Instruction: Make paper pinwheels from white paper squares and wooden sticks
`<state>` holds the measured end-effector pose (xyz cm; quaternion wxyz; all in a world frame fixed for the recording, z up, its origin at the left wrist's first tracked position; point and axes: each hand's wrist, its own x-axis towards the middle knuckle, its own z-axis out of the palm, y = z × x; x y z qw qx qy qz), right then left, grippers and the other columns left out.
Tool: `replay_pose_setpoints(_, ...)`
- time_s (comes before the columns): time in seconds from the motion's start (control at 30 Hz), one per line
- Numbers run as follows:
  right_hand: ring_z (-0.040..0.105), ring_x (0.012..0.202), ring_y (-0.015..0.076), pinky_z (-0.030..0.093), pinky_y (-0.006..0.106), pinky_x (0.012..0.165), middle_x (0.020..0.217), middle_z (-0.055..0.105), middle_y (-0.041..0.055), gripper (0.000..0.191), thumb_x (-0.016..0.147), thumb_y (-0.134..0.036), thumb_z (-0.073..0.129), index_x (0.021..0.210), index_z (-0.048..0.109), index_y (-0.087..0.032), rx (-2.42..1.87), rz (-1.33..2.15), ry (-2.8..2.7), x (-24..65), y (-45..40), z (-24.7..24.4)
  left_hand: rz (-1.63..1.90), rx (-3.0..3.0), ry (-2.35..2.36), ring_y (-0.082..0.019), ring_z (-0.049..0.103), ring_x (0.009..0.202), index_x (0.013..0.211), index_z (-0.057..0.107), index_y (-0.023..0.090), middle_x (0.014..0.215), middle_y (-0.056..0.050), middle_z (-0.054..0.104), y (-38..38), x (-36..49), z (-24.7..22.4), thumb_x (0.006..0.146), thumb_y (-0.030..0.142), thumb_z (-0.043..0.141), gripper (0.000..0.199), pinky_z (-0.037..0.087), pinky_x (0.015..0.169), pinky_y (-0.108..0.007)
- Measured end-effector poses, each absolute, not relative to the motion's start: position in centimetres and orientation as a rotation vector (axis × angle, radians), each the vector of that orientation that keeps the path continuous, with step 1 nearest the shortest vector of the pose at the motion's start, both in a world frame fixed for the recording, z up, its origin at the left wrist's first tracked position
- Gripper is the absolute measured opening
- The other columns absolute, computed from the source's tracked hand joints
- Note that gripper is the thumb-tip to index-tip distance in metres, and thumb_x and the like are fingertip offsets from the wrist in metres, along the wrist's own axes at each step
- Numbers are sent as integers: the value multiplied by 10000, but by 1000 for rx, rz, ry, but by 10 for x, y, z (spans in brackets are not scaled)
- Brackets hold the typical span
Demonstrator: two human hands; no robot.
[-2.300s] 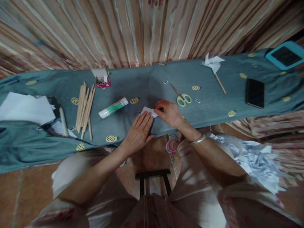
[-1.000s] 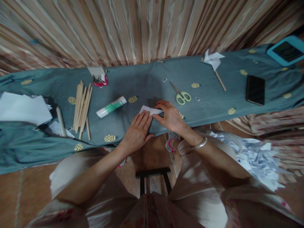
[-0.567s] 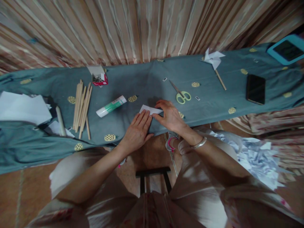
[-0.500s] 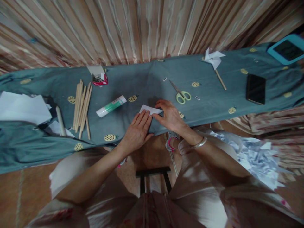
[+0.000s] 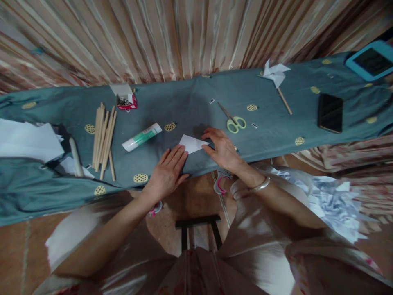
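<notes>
A folded white piece of paper (image 5: 193,144), pointed at its right end, lies on the cloth between my hands. My left hand (image 5: 167,170) is flat, palm down, its fingertips touching the paper's left edge. Around the paper's right tip curves my right hand (image 5: 223,150), thumb and forefinger apart, with the thumb at the tip. To the left of the paper lies a green and white glue stick (image 5: 142,137). Scissors with light green handles (image 5: 235,123) rest beyond my right hand.
Wooden sticks (image 5: 104,141) and an open red box of small metal pieces (image 5: 126,100) lie left, near white paper sheets (image 5: 29,141). A paper pinwheel (image 5: 275,74), a black phone (image 5: 330,113) and a blue-framed device (image 5: 373,61) are right. White paper pieces (image 5: 334,205) are heaped low right.
My left hand has slid left and toward me, off the paper's middle, so more of the paper shows. My right hand stays near the tip.
</notes>
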<state>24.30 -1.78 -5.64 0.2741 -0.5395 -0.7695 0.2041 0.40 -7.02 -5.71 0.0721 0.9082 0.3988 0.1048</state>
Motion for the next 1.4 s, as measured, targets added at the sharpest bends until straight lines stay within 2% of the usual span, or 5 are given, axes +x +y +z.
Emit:
replay_pose_setpoints(0.6, 630, 1170, 276, 451, 470, 1095, 1212, 694, 145, 353, 798, -76, 451, 1052, 681, -157, -1390, 469, -2090, 263, -13, -62, 448, 2695, 1247, -333, 484, 1405, 1339, 586, 74, 1458, -209, 557, -89, -34, -47, 996, 352, 508, 449, 440, 1143, -545)
replay_pose_setpoints(0.73, 640, 1175, 237, 460, 429, 1090, 1216, 704, 104, 361, 792, -73, 437, 1006, 702, -189, -1379, 606, -2025, 267, -6, -61, 504, 2656, 1256, -329, 525, 1369, 1280, 632, 92, 1415, -193, 601, -89, -38, -44, 997, 376, 511, 419, 479, 1115, -519)
replay_pose_setpoints(0.93, 661, 1139, 254, 495, 415, 1026, 1156, 726, 101, 216, 858, -342, 633, 980, 726, -190, -1367, 750, -1934, 259, -3, -56, 538, 2564, 1286, -326, 571, 1317, 1198, 682, 88, 1335, -192, 657, -85, -35, -38, 1003, 407, 490, 421, 507, 1087, -504)
replay_pose_setpoints(1.13, 626, 1229, 264, 428, 434, 1103, 1297, 670, 115, 187, 763, -198, 704, 944, 752, -196, -1404, 820, -2021, 245, 2, -53, 556, 2387, 1393, -306, 645, 1199, 1134, 719, 133, 1256, -161, 703, -76, -28, -32, 1004, 446, 456, 429, 529, 1047, -496)
replay_pose_setpoints(1.4, 636, 1213, 238, 427, 423, 1093, 1230, 704, 60, 181, 722, -104, 664, 825, 762, -216, -1329, 997, -1951, 227, 10, -43, 812, 1727, 1494, -308, 618, 1251, 1429, 515, 89, 1346, -185, 654, -59, -18, -30, 918, 590, 489, 716, 470, 1087, -460)
